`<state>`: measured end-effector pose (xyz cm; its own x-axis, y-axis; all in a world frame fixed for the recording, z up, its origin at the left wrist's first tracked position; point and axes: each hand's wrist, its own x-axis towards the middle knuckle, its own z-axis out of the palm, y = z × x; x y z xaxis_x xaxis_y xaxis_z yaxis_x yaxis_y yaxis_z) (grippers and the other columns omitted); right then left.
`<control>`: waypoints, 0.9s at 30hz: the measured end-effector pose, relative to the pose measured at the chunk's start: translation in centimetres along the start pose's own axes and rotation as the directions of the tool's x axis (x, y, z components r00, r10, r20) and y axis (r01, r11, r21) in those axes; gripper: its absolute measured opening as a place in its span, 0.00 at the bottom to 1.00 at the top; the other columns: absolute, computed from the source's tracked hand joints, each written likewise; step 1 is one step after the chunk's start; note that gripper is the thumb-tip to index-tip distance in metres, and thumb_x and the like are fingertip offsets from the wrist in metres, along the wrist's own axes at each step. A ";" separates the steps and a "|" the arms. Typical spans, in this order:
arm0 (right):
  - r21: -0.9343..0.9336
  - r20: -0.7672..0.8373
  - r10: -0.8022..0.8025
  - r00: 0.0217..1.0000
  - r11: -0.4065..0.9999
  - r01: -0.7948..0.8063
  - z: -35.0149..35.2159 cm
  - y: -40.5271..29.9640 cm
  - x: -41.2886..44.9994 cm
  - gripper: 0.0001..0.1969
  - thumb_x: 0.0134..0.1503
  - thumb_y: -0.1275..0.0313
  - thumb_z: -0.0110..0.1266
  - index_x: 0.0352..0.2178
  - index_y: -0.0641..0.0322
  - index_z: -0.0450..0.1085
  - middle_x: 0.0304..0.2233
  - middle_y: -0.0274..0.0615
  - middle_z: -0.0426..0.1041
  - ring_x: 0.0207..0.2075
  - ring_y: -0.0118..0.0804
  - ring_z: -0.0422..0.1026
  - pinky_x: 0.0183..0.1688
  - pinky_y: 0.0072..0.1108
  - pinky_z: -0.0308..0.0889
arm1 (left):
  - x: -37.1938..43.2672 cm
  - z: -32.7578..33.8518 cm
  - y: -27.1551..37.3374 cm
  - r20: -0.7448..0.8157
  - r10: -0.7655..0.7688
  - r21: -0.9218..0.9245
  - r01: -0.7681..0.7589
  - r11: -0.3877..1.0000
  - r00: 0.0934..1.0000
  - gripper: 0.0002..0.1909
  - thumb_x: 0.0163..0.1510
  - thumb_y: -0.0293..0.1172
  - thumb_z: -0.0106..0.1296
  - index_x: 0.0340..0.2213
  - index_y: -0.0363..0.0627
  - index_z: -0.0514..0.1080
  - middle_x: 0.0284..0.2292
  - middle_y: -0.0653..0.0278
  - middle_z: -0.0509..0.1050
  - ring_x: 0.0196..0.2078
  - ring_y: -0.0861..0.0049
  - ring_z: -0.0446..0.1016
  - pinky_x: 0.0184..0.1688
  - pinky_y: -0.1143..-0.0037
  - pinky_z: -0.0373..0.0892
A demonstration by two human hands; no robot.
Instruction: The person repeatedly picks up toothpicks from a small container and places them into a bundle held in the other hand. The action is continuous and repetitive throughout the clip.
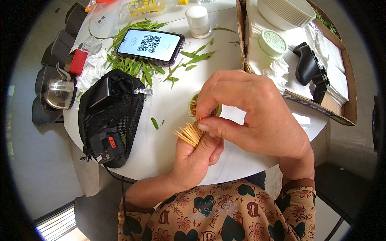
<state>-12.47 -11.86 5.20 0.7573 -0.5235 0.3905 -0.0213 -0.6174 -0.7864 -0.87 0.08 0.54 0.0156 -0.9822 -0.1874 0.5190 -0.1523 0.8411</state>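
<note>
My left hand (196,159) is closed around a fanned bundle of wooden toothpicks (190,135), their pointed tips spreading up and to the left. Above it, my right hand (250,111) bends over with thumb and index finger pinched at the bundle's upper right side. A toothpick tip shows at that pinch, though the fingers cover most of it. Behind the right fingers stands a round, pale green toothpick holder (193,104) with more toothpicks inside. My right hand partly hides this holder.
Left lies a black mesh pouch (132,120) holding electronic devices. A phone (150,45) showing a printed code rests on green leaves (132,67). At right, a cardboard box (349,90) holds white bowls (286,13), a game controller (310,66) and a pale green lid (273,42). A glass teapot (58,90) sits far left.
</note>
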 end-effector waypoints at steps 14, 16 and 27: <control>-0.109 -0.264 -0.127 0.956 0.989 0.102 -0.2 0.4 0.6 0.05 0.42 0.80 0.61 0.22 0.65 0.71 0.24 0.40 0.72 0.28 0.36 0.71 0.32 0.21 0.64 | 0.0 0.0 0.3 0.016 -0.035 0.001 0.035 0.999 0.999 0.16 0.64 0.41 0.38 0.34 0.41 0.67 0.22 0.73 0.64 0.19 0.93 0.54 0.18 0.87 0.50; -0.221 -0.167 -0.096 0.981 0.974 0.058 -0.3 0.2 0.4 0.06 0.41 0.80 0.61 0.23 0.64 0.71 0.25 0.39 0.72 0.28 0.38 0.70 0.33 0.23 0.63 | 0.0 -0.1 0.2 0.028 -0.024 -0.017 0.025 1.000 0.999 0.15 0.64 0.40 0.38 0.34 0.41 0.66 0.25 0.72 0.66 0.19 0.93 0.55 0.18 0.88 0.51; -0.277 -0.140 -0.126 0.982 0.957 0.083 0.3 0.6 0.4 0.06 0.40 0.75 0.63 0.22 0.61 0.72 0.25 0.37 0.71 0.29 0.40 0.69 0.36 0.27 0.63 | 0.1 0.3 0.0 -0.020 0.000 0.037 0.001 0.999 1.000 0.12 0.62 0.41 0.40 0.40 0.47 0.62 0.18 0.72 0.60 0.15 0.89 0.53 0.16 0.86 0.49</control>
<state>-11.97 -12.26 4.71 0.6547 -0.5186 0.5499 -0.1379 -0.7973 -0.5877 -1.08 -0.07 0.68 0.0329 -0.9797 -0.1975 0.4872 -0.1568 0.8591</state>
